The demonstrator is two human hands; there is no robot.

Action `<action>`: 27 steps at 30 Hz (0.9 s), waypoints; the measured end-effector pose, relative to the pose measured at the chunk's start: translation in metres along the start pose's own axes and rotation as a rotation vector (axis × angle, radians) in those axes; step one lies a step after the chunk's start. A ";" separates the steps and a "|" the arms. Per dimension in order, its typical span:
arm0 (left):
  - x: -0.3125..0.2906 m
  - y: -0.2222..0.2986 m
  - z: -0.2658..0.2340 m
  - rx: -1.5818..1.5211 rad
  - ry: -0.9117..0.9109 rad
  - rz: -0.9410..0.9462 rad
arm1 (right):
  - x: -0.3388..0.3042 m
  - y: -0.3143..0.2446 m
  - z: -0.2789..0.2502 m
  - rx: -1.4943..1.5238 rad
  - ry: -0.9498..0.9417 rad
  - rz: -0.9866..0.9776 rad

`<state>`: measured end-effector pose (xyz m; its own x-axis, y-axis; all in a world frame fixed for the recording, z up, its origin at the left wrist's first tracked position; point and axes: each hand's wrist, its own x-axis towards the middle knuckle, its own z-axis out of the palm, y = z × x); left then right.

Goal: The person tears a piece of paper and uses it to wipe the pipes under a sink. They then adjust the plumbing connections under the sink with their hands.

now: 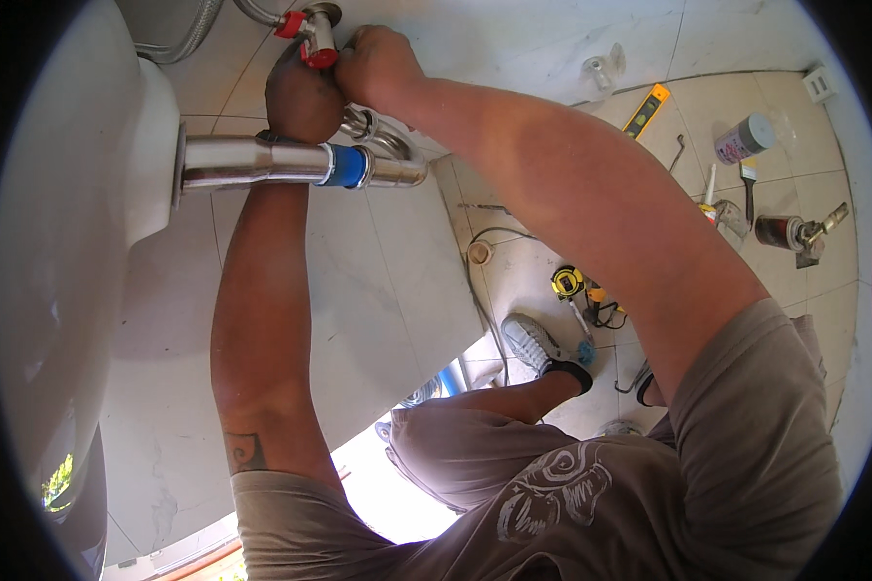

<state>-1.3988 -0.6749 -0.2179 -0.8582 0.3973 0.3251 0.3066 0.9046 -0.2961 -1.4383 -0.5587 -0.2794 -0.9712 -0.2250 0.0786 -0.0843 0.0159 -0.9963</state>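
Up at the wall, a chrome angle valve [319,41] with red handles joins a braided hose. My left hand [303,100] reaches past the steel drain pipe [252,163] and closes around the valve's lower side; its fingertips are mostly hidden. Just right of the valve, my right hand [382,70] is closed, fingers curled toward the valve and the left hand. What it grips is out of sight. Below both hands, the drain pipe runs from the white basin [150,145] to a curved trap [389,143], with a blue band [344,166] around it.
On the tiled floor at right lie a yellow spirit level [646,111], a spray can [746,138], a paintbrush [748,189], a small torch tool [794,232], a tape measure [568,282] and a cable [484,290]. A braided hose [189,34] hangs at upper left.
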 end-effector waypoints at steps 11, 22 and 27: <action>-0.002 0.004 0.000 -0.132 0.077 -0.229 | 0.012 0.027 0.003 0.293 -0.204 0.104; 0.001 -0.007 -0.007 -0.186 -0.037 -0.167 | 0.010 0.019 -0.010 0.084 -0.165 0.016; 0.001 -0.005 -0.007 -0.125 -0.062 -0.219 | 0.007 0.016 -0.012 -0.064 -0.156 -0.057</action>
<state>-1.3984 -0.6783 -0.2102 -0.9322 0.1831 0.3122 0.1560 0.9816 -0.1097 -1.4496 -0.5483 -0.2941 -0.9184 -0.3760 0.1233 -0.1569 0.0600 -0.9858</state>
